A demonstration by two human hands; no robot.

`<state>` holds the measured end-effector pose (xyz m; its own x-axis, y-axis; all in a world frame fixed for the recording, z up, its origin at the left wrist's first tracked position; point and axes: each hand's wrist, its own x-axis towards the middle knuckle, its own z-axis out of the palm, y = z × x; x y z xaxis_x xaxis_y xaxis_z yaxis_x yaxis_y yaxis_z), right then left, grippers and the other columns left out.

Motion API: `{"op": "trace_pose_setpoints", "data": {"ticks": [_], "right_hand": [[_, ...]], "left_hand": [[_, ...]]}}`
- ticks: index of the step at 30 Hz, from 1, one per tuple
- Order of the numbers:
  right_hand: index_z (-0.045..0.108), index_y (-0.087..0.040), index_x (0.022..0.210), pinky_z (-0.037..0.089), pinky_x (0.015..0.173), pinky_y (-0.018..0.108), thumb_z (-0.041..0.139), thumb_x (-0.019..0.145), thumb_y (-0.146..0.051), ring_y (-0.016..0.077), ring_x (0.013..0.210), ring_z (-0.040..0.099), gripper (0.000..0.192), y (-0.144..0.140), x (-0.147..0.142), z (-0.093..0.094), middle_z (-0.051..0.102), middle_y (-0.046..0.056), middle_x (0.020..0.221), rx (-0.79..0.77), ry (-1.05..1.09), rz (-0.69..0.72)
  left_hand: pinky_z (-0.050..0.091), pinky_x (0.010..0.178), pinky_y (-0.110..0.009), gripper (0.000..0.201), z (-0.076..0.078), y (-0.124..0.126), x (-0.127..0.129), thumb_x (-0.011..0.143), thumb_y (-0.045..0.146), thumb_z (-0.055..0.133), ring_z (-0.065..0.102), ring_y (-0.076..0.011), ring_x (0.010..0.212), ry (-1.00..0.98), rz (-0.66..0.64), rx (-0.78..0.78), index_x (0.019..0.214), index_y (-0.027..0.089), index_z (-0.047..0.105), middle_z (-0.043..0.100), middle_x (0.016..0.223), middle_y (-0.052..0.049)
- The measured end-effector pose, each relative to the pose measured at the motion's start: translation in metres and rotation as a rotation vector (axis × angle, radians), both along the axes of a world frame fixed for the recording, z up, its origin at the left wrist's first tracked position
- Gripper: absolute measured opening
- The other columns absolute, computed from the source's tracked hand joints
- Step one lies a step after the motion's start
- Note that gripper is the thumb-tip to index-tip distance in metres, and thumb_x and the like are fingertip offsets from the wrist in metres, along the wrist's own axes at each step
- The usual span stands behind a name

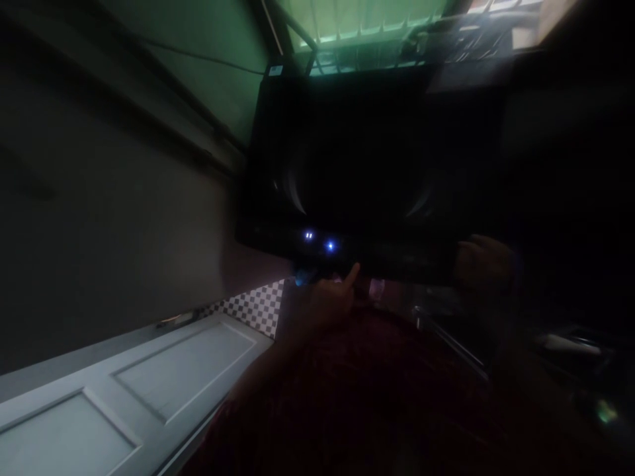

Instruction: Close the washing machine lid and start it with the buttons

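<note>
A black, glossy appliance [357, 145], which looks like a top-loading washing machine, fills the middle of the head view. Along its front edge runs a dark control panel [397, 259] with a blue light and a small white digit display. My left hand [338, 292] is at the panel's lower edge, index finger stretched out towards it and the other fingers curled, holding nothing. Near the panel's right end is my right hand [483, 260], in deep shadow and blurred. Whether its fingers grip the corner does not show.
A pale panelled door [188, 370] stands at the lower left, by a checkered floor [258, 307]. A grey wall [109, 218] rises on the left. Behind the appliance is a barred window [367, 33]. Dark, blurred items lie at the right.
</note>
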<state>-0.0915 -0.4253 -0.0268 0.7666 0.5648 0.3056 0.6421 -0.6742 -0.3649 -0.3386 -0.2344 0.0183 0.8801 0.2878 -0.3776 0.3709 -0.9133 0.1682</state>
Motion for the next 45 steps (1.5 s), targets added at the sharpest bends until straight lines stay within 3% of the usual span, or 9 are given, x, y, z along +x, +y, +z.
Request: {"op": "trace_pose_setpoints", "data": {"ticks": [4,13,17,19,22,25,30,35,45], "right_hand": [[0.070,-0.016,0.088,0.043,0.100,0.042,0.045,0.093,-0.034,0.0255,0.108,0.061,0.031,-0.004,0.001,-0.003,0.070,0.014,0.106,0.071,-0.102,0.042],[0.068,-0.019,0.090,0.041,0.101,0.046,0.049,0.090,-0.032,0.0248,0.111,0.059,0.024,0.001,0.003,-0.003,0.067,0.010,0.110,0.089,0.023,0.101],[0.066,-0.019,0.090,0.045,0.097,0.046,0.055,0.088,-0.024,0.0245,0.108,0.060,0.013,-0.006,-0.005,0.001,0.068,0.008,0.104,0.320,-0.086,0.217],[0.066,-0.021,0.096,0.048,0.093,0.042,0.057,0.086,-0.018,0.0222,0.103,0.061,0.014,-0.012,-0.018,0.005,0.069,0.006,0.101,0.389,-0.055,0.378],[0.067,-0.022,0.100,0.052,0.079,0.032,0.057,0.085,-0.015,0.0168,0.086,0.065,0.019,-0.019,-0.041,0.007,0.070,0.003,0.091,0.368,0.094,0.643],[0.067,-0.021,0.096,0.052,0.073,0.030,0.059,0.084,-0.017,0.0153,0.078,0.065,0.016,-0.019,-0.052,0.006,0.070,0.003,0.087,0.345,0.141,0.749],[0.069,-0.020,0.095,0.050,0.084,0.037,0.056,0.086,-0.017,0.0196,0.091,0.064,0.016,-0.005,-0.020,0.013,0.070,0.006,0.093,0.377,0.061,0.601],[0.069,-0.018,0.091,0.048,0.089,0.040,0.055,0.089,-0.022,0.0217,0.097,0.063,0.015,0.000,0.016,0.013,0.070,0.009,0.098,0.284,-0.013,0.402],[0.070,-0.018,0.091,0.047,0.095,0.047,0.051,0.090,-0.027,0.0258,0.106,0.060,0.021,0.001,0.015,0.008,0.067,0.011,0.106,0.214,0.046,0.290]], "left_hand": [[0.046,0.067,-0.032,0.064,0.003,-0.004,0.012,0.092,0.029,0.046,0.064,-0.0205,0.066,0.053,0.017,0.044,0.153,0.018,0.030,0.069,0.071,-0.008],[0.047,0.065,-0.032,0.070,0.015,-0.019,0.044,0.089,0.025,0.048,0.069,-0.0232,0.068,0.231,0.127,0.018,0.153,0.008,0.025,0.072,0.074,-0.013],[0.051,0.068,-0.031,0.062,0.001,-0.030,0.011,0.094,0.028,0.041,0.068,-0.0207,0.071,0.089,0.172,-0.067,0.153,0.013,0.028,0.073,0.082,-0.011],[0.052,0.073,-0.031,0.055,-0.007,-0.042,-0.016,0.094,0.029,0.042,0.069,-0.0203,0.080,0.035,0.242,-0.094,0.148,0.018,0.040,0.074,0.096,-0.011],[0.052,0.077,-0.030,0.045,-0.013,-0.061,-0.049,0.094,0.028,0.044,0.068,-0.0191,0.087,0.075,0.428,-0.125,0.138,0.025,0.054,0.070,0.113,-0.009],[0.052,0.078,-0.029,0.050,-0.008,-0.066,-0.056,0.096,0.030,0.042,0.067,-0.0178,0.084,0.106,0.524,-0.084,0.145,0.022,0.045,0.070,0.112,-0.010],[0.050,0.075,-0.029,0.059,0.008,-0.043,-0.018,0.097,0.029,0.035,0.066,-0.0187,0.074,0.150,0.539,0.093,0.154,0.018,0.025,0.071,0.082,-0.008],[0.049,0.072,-0.030,0.060,0.011,-0.026,0.015,0.098,0.029,0.032,0.065,-0.0201,0.074,0.173,0.422,0.150,0.156,0.022,0.019,0.070,0.082,-0.010],[0.047,0.069,-0.029,0.071,0.002,-0.025,0.036,0.091,0.020,0.042,0.068,-0.0222,0.078,0.282,0.266,0.147,0.156,0.028,0.014,0.072,0.083,-0.009]]}}
